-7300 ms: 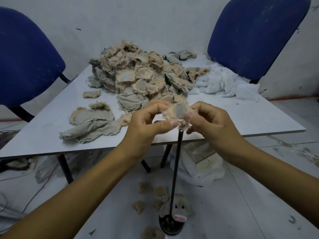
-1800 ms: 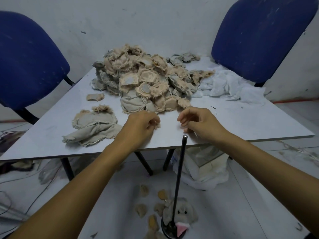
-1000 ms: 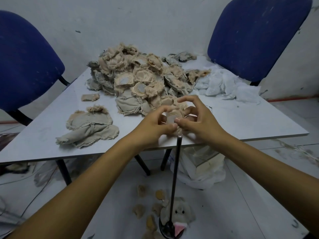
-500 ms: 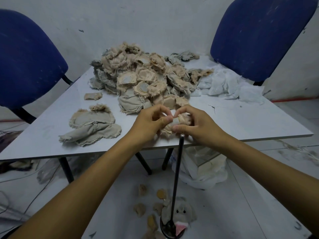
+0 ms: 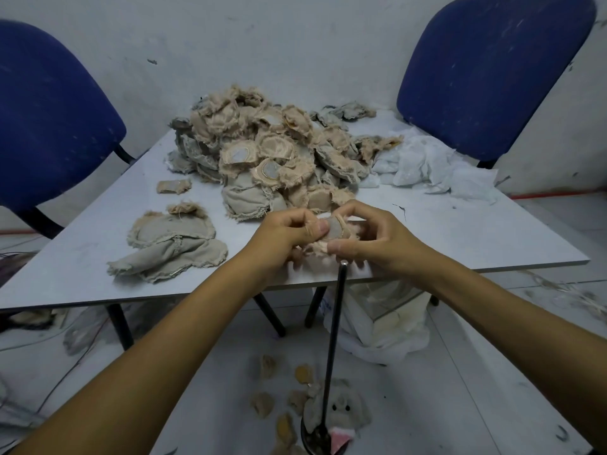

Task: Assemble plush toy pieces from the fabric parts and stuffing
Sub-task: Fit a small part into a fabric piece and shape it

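Observation:
A small beige fabric piece (image 5: 335, 228) with a grey round patch and frayed edges is held between both hands just above the table's near edge. My left hand (image 5: 282, 236) pinches its left side with thumb and fingers. My right hand (image 5: 377, 238) pinches its right and lower side. Directly below the piece rises the tip of a thin black metal rod (image 5: 335, 326), which stands on a round base on the floor. A big heap of similar beige and grey fabric pieces (image 5: 269, 152) lies at the back of the table.
The white table (image 5: 460, 238) also carries a flat grey fabric shape (image 5: 170, 244) at the left, a small scrap (image 5: 173, 186) and white stuffing cloth (image 5: 430, 169) at the right. Two blue chairs (image 5: 486, 70) flank it. A plush toy face (image 5: 338, 415) and scraps lie on the floor.
Both hands picked a fabric piece off the table, brought it over the rod's tip and turned it so the grey patch now faces up.

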`<act>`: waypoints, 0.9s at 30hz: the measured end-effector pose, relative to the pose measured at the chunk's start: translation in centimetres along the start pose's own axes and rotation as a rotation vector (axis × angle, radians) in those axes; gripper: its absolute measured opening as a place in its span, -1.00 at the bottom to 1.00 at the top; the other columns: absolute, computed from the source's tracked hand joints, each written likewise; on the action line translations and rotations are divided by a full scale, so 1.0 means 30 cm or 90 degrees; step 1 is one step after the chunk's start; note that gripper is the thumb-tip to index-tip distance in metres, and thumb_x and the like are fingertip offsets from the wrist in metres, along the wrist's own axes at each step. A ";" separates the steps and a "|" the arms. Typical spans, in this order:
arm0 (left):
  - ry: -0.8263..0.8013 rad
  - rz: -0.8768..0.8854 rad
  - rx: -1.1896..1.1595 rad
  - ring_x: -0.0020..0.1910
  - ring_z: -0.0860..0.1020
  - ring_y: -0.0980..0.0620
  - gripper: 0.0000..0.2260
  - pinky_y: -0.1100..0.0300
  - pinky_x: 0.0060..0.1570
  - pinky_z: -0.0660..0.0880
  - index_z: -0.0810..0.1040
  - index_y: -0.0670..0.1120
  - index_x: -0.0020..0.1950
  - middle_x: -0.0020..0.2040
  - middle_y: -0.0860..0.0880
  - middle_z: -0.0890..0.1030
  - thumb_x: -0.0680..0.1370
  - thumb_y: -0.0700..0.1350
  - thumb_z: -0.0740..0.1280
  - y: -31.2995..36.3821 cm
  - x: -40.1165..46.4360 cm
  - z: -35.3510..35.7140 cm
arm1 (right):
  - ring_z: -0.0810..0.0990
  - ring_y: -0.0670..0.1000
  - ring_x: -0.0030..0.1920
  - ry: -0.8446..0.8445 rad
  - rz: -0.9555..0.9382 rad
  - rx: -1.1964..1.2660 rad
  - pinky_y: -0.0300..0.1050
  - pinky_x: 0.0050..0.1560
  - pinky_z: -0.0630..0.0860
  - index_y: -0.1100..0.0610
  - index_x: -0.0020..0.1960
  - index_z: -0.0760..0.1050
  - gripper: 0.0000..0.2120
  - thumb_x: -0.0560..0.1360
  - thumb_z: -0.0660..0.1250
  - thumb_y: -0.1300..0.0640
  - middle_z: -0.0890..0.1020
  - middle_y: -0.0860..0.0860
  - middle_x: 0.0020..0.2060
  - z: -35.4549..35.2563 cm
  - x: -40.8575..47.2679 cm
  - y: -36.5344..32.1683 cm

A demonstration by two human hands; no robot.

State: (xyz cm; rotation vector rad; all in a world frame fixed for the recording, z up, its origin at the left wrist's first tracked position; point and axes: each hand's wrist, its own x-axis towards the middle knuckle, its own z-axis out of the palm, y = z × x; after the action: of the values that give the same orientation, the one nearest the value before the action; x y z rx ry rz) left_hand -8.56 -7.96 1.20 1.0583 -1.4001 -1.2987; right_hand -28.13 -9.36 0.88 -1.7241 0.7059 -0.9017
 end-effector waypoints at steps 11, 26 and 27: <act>0.130 -0.021 -0.102 -0.47 0.33 0.08 -0.82 0.27 -0.51 0.23 0.61 0.01 -0.26 -0.46 0.04 0.43 0.52 0.02 0.41 -0.006 0.030 0.047 | 0.50 -0.10 -0.36 0.094 0.088 0.261 -0.20 -0.31 0.51 -0.09 -0.03 0.68 -0.70 0.26 0.58 0.09 0.55 -0.04 -0.32 0.041 0.017 0.001; -0.047 -0.027 -0.311 -0.03 0.50 -0.09 -0.82 0.10 0.01 0.37 0.59 -0.18 0.02 -0.07 -0.15 0.59 0.45 -0.19 0.37 0.039 0.015 0.068 | 0.25 -0.14 -0.52 0.164 0.167 0.484 -0.31 -0.49 0.29 0.13 -0.16 0.53 -0.85 0.41 0.43 0.06 0.35 0.01 -0.34 0.074 0.049 -0.043; -0.028 -0.015 -0.296 0.00 0.45 -0.19 -0.77 0.02 0.04 0.36 0.55 -0.22 0.09 -0.01 -0.24 0.54 0.46 -0.20 0.37 0.041 0.016 0.075 | 0.26 -0.15 -0.51 0.130 0.164 0.507 -0.31 -0.48 0.32 0.15 -0.11 0.54 -0.80 0.41 0.44 0.03 0.36 0.02 -0.32 0.071 0.045 -0.045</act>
State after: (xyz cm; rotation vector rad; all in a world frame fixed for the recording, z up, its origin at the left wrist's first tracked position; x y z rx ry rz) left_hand -10.85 -7.87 2.42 0.7336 -1.0437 -1.5748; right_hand -25.55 -8.92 2.07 -0.8282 0.5706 -1.0034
